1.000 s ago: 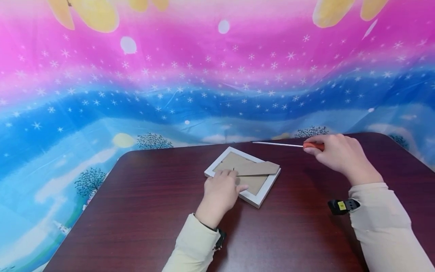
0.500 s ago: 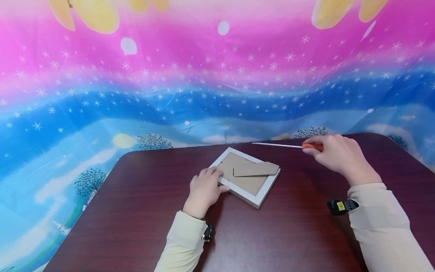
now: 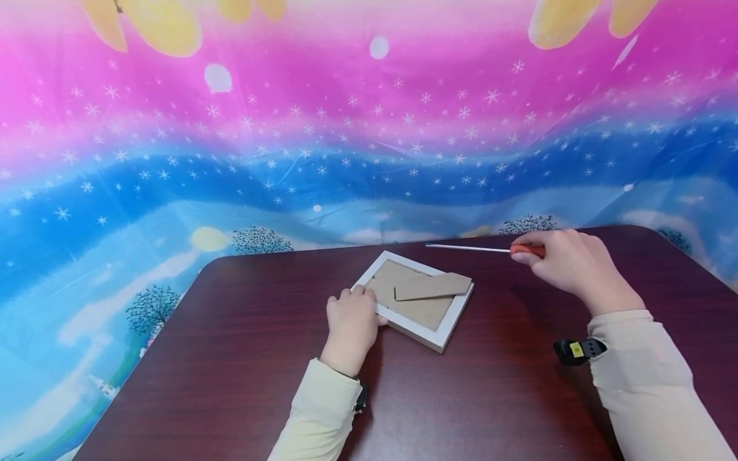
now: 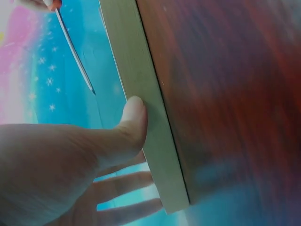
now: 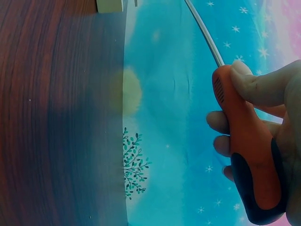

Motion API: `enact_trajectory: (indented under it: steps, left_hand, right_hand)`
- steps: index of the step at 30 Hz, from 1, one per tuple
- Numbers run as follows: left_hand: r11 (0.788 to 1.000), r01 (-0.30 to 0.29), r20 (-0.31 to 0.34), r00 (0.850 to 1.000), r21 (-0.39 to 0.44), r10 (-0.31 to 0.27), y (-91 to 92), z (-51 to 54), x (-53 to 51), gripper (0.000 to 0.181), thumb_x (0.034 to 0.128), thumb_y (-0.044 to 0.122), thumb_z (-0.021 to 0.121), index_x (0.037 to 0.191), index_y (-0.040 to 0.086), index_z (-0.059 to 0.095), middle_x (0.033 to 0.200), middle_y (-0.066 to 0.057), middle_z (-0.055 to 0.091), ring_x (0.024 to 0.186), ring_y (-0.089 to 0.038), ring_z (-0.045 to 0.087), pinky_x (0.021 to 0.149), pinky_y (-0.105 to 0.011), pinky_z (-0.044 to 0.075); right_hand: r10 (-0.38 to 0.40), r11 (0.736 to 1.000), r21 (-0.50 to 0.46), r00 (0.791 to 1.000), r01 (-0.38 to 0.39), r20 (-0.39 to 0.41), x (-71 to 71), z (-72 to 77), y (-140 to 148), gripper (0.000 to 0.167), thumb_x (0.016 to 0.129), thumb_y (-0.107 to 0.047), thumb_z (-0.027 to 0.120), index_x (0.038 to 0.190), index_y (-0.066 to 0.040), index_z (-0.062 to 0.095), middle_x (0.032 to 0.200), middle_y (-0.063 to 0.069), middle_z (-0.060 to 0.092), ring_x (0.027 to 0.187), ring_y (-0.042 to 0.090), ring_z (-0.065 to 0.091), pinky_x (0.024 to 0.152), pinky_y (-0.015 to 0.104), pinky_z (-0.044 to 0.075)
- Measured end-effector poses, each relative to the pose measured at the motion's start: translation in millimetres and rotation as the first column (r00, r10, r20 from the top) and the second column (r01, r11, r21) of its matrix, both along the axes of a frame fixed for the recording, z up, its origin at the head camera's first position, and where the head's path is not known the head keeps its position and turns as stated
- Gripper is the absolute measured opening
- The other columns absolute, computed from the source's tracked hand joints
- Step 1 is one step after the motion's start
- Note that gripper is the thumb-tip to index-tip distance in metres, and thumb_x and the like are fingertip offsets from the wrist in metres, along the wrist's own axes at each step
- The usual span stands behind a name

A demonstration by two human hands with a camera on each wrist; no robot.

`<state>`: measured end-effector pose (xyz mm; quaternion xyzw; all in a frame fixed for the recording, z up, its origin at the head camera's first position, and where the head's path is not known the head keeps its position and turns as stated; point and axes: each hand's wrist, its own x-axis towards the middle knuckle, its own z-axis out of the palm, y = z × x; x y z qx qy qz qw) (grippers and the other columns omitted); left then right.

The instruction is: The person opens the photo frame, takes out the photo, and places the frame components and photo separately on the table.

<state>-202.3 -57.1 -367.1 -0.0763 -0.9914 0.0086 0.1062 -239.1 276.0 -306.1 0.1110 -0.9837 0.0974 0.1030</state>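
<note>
Screwdriver point(image 5: 243, 125) points left, long axis crosswise, gripped by the right hand point(image 3: 576, 266), while the left hand point(image 3: 352, 323) holds the frame point(image 3: 412, 326).

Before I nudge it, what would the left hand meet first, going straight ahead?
Most likely the picture frame, since the left hand touches its edge; depth beyond that is hard to judge.

You are at a makeshift tabletop spot, set up like a small filming corner: a printed cloth backdrop point(image 3: 346, 121), creased in soft folds, fills the view behind the surface point(image 3: 490, 397) with pink and blue bands, white snowflakes point(image 3: 492, 97) and leafy trees point(image 3: 262, 239). Your surface is dark reddish, wood-grained, with rounded far corners. Whether your corner belongs to a home, office or studio, you cannot tell.
</note>
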Motion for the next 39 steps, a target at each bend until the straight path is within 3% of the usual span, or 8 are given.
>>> enact_trajectory:
  steps: [12,19,24,31,39]
  left_hand:
    - [0.997,-0.025,0.008,1.000,-0.070,0.026,18.5,4.7,10.5,0.046,0.0843,0.049,0.074,0.104,0.008,0.069,0.088,-0.006,0.062,0.090,-0.025,0.061,0.077,-0.041,0.046]
    - [0.996,-0.021,-0.012,1.000,-0.090,0.020,27.0,8.7,17.2,0.044,0.0821,0.051,0.076,0.094,0.009,0.070,0.083,-0.006,0.063,0.084,-0.025,0.062,0.074,-0.040,0.046]
    - [0.996,-0.007,-0.032,0.999,-0.090,0.004,34.4,10.9,21.9,0.039,0.0790,0.049,0.079,0.084,0.012,0.073,0.076,-0.004,0.062,0.079,-0.023,0.063,0.071,-0.039,0.045]
    - [0.992,0.020,-0.047,0.999,-0.124,-0.026,43.2,10.0,25.7,0.032,0.0794,0.044,0.079,0.089,0.014,0.075,0.080,-0.005,0.064,0.083,-0.021,0.062,0.075,-0.041,0.045]
    - [0.986,0.033,-0.074,0.996,-0.162,-0.046,49.8,8.2,30.7,0.031,0.0788,0.046,0.078,0.081,0.016,0.074,0.074,-0.002,0.061,0.078,-0.020,0.062,0.071,-0.038,0.045]
  right_hand:
    - [0.009,1.000,-0.005,1.000,-0.009,-0.022,0.4,-1.2,-1,0.041,0.094,-0.042,0.066,0.122,-0.013,0.071,0.075,0.001,0.067,0.063,0.019,0.056,0.056,0.042,0.044]
    - [0.006,1.000,-0.012,1.000,-0.006,-0.005,0.1,-0.9,-3,0.042,0.094,-0.042,0.066,0.122,-0.011,0.070,0.073,-0.001,0.066,0.062,0.018,0.054,0.055,0.040,0.043]
    - [0.006,1.000,-0.008,1.000,-0.006,0.002,-0.1,-1.2,-2,0.043,0.094,-0.042,0.066,0.123,-0.011,0.070,0.074,-0.001,0.066,0.062,0.019,0.054,0.056,0.040,0.043]
    - [0.020,1.000,-0.007,1.000,-0.021,-0.023,-1.1,-2.9,-3,0.038,0.093,-0.042,0.067,0.119,-0.015,0.073,0.077,-0.001,0.068,0.066,0.019,0.057,0.058,0.042,0.044]
    - [0.020,1.000,-0.015,1.000,-0.020,-0.022,-0.8,-4.4,-7,0.036,0.093,-0.043,0.067,0.117,-0.016,0.074,0.080,-0.001,0.070,0.065,0.018,0.057,0.058,0.042,0.044]
